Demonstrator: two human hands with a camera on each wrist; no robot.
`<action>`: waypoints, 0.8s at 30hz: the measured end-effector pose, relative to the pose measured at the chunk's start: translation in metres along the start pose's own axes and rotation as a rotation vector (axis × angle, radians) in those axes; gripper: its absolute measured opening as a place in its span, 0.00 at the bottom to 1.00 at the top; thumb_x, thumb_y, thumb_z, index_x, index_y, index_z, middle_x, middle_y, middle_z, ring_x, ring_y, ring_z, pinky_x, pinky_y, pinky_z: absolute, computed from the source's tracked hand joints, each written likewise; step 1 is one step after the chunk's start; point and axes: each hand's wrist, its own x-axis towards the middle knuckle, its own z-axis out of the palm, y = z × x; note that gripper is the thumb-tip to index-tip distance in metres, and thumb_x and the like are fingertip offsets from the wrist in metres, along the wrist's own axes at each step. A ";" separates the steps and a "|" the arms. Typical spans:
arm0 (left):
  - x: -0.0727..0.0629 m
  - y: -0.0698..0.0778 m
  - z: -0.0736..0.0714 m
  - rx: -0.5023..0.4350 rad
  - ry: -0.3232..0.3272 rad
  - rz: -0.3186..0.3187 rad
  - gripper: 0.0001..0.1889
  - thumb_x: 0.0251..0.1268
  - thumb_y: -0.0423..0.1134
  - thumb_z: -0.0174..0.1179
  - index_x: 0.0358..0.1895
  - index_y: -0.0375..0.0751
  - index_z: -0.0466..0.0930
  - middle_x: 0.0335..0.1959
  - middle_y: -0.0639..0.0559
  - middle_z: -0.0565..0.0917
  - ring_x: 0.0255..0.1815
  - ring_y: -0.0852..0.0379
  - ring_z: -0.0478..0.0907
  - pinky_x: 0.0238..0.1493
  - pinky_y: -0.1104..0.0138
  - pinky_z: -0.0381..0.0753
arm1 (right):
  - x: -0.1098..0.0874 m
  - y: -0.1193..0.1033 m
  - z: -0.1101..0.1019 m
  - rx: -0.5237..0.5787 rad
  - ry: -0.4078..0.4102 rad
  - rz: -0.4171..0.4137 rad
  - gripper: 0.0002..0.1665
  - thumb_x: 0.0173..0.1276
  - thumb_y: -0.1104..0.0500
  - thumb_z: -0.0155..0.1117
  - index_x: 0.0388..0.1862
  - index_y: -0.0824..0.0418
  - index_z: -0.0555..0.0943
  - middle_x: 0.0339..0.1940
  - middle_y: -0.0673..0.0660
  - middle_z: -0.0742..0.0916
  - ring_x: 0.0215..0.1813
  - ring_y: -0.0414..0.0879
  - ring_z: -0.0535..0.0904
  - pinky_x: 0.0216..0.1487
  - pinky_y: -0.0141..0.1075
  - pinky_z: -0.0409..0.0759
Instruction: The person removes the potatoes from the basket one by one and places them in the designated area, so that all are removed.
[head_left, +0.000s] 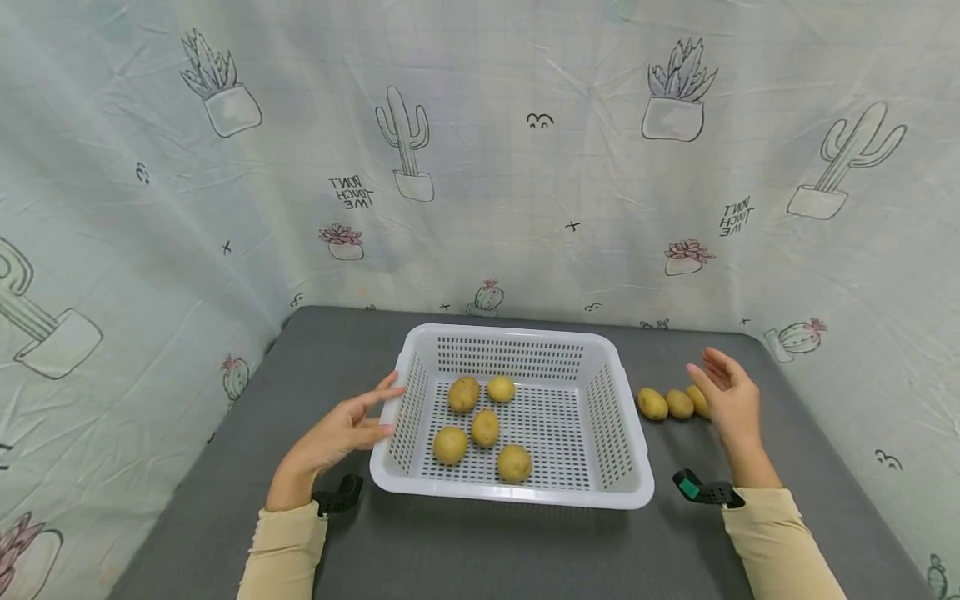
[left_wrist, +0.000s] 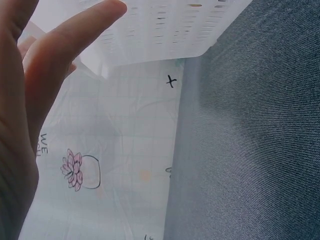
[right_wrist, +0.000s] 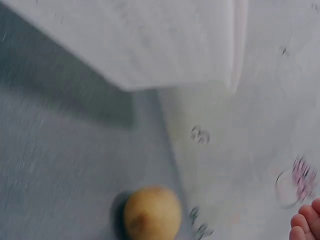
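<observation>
A white plastic basket (head_left: pixel 517 497) with slotted walls stands on the table, and several potatoes (head_left: pixel 485 428) lie loose in its left half. At the basket's left rim is my left hand (head_left: pixel 337 437), its fingers fairly straight and its fingertips right at the rim. The left wrist view shows one extended finger (left_wrist: pixel 75 40) overlapping the basket wall (left_wrist: pixel 160 35). Beyond the basket's right side, potatoes (head_left: pixel 652 404) lie in a row. My right hand (head_left: pixel 733 408) hovers beside and over the row's right end, fingers loosely bent and holding nothing, partly hiding a potato (head_left: pixel 699 402).
The dark grey table (head_left: pixel 480 550) extends in front of the basket and to both sides. A pale curtain (head_left: pixel 480 167) printed with cacti hangs along the table's back and side edges. Each wrist bears a black strap (head_left: pixel 339 495).
</observation>
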 end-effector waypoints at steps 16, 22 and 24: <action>0.000 0.002 0.001 -0.011 0.007 -0.003 0.36 0.66 0.34 0.58 0.74 0.36 0.53 0.78 0.53 0.35 0.63 0.32 0.68 0.48 0.64 0.79 | -0.003 -0.053 0.013 0.142 -0.081 -0.293 0.29 0.66 0.64 0.62 0.65 0.71 0.69 0.59 0.57 0.78 0.58 0.30 0.72 0.58 0.20 0.68; 0.000 0.001 0.001 -0.002 0.009 0.003 0.35 0.66 0.34 0.58 0.74 0.37 0.53 0.78 0.53 0.35 0.62 0.33 0.70 0.48 0.65 0.79 | -0.007 -0.072 0.024 0.179 -0.185 -0.359 0.29 0.67 0.64 0.61 0.65 0.70 0.68 0.61 0.62 0.76 0.60 0.30 0.71 0.59 0.20 0.67; 0.000 0.001 0.001 -0.004 0.009 0.004 0.35 0.66 0.33 0.58 0.74 0.37 0.53 0.78 0.53 0.35 0.62 0.33 0.70 0.48 0.65 0.79 | -0.008 -0.078 0.030 0.203 -0.223 -0.369 0.29 0.67 0.64 0.61 0.66 0.70 0.68 0.62 0.65 0.75 0.60 0.31 0.71 0.60 0.20 0.67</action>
